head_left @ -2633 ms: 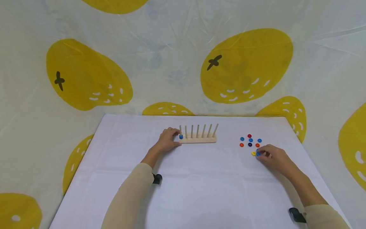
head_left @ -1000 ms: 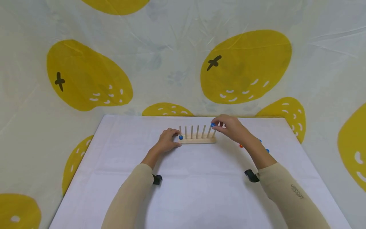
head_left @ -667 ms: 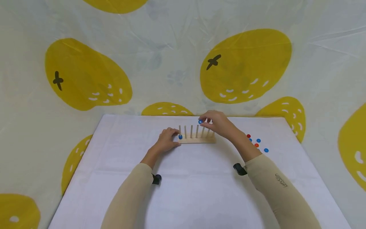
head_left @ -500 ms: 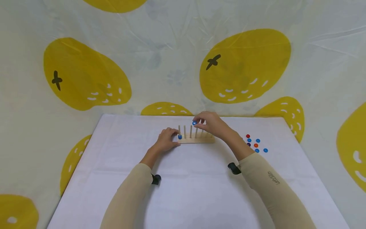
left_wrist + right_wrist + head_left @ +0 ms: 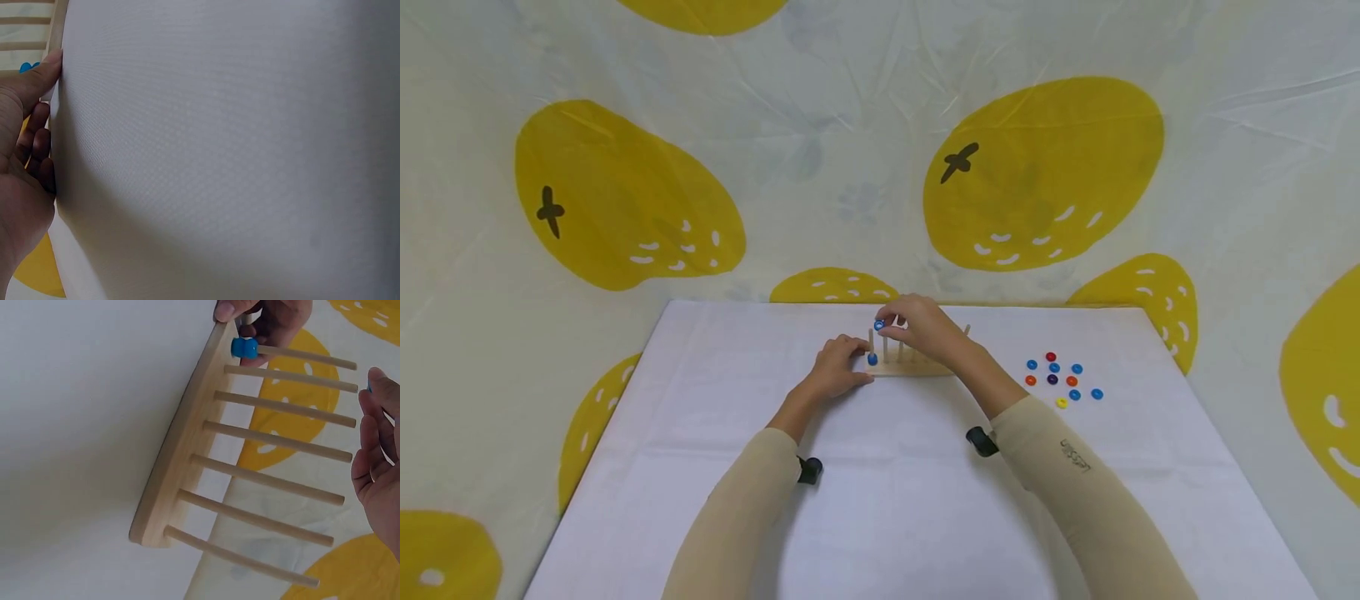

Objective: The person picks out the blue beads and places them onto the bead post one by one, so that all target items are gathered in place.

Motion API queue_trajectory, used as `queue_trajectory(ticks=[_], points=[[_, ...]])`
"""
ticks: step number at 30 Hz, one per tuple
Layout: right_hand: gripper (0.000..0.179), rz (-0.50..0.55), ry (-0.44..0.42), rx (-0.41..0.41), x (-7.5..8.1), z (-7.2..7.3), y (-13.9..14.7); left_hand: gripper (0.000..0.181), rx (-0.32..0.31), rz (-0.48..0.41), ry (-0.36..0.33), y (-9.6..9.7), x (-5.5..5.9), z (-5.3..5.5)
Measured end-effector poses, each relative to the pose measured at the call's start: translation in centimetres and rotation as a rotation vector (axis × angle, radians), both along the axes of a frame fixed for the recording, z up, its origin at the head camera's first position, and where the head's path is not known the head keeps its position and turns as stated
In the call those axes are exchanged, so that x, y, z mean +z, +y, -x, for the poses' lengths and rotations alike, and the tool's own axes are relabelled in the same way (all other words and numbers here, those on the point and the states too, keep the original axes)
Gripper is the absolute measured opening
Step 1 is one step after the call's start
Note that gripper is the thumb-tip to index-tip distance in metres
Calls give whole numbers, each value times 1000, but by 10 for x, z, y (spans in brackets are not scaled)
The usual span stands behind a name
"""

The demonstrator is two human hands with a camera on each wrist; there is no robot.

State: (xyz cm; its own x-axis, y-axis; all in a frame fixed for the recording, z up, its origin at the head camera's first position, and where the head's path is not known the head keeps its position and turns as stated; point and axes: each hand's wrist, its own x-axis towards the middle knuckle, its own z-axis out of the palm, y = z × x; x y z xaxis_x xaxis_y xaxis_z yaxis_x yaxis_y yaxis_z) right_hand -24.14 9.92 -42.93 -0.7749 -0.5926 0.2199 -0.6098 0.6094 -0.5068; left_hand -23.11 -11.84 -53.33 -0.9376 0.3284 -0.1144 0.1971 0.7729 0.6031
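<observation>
A wooden peg rack [image 5: 917, 370] with a row of upright pegs stands near the back of the table. My left hand [image 5: 837, 367] grips its left end, thumb at the front edge and fingers behind. Two blue beads [image 5: 244, 347] sit at the base of the leftmost peg in the right wrist view. Between thumb and fingertips my right hand [image 5: 925, 329] pinches another blue bead [image 5: 879, 325], close to the tops of the leftmost pegs. In the right wrist view that bead is mostly hidden by the fingers. The other pegs [image 5: 269, 478] carry nothing.
Several loose beads lie right of the rack: a red bead [image 5: 1051, 357], blue beads [image 5: 1097, 394], orange beads [image 5: 1031, 381], a dark purple bead [image 5: 1052, 379] and a yellow bead [image 5: 1062, 403]. A patterned cloth [image 5: 850, 167] hangs behind the white table [image 5: 887, 517].
My right hand has picked up a blue bead from the loose beads and carried it left, along the peg tops to the rack's left end. The left hand stays on the rack.
</observation>
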Motion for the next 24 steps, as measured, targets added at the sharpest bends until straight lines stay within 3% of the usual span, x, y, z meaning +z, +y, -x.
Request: queue_trajectory(ticks=[10, 24], points=[[22, -51, -5, 4, -4, 2, -13, 56, -5, -2, -11, 0, -7, 2], [18, -51, 37, 52, -10, 7, -15, 49, -13, -45, 37, -1, -4, 1]])
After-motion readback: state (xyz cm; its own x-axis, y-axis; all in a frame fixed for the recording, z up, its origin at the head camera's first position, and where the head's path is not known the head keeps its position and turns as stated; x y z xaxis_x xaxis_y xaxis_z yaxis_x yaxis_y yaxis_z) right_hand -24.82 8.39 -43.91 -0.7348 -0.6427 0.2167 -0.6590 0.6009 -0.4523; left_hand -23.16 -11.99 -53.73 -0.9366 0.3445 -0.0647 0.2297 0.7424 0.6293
